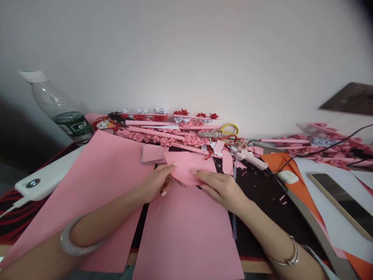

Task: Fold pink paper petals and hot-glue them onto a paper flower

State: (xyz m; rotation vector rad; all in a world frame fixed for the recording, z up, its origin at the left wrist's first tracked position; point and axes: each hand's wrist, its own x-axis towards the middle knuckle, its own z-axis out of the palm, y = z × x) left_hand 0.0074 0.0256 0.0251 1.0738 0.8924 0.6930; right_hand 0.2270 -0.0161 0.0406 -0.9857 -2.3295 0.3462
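A small piece of pink paper (189, 165), slightly bent, is between my two hands, above a larger sheet of pink paper (189, 233). My left hand (160, 181) pinches its left side, thumb on top and the other fingers curled underneath. My right hand (220, 186) holds its lower right edge with the fingers laid together over it; the thumb side is partly hidden. Close behind my left hand lies a stack of small pink paper squares (152, 153). Another large pink sheet (96, 194) spreads beneath my left forearm.
Paper flowers on pink stems (175, 136) line the wall, with yellow-and-red-handled scissors (221, 133) and a glue gun (247, 155) nearby. A water bottle (64, 109) and white power bank (49, 175) stand left. On the right are a phone (344, 202), white case (288, 177) and cables.
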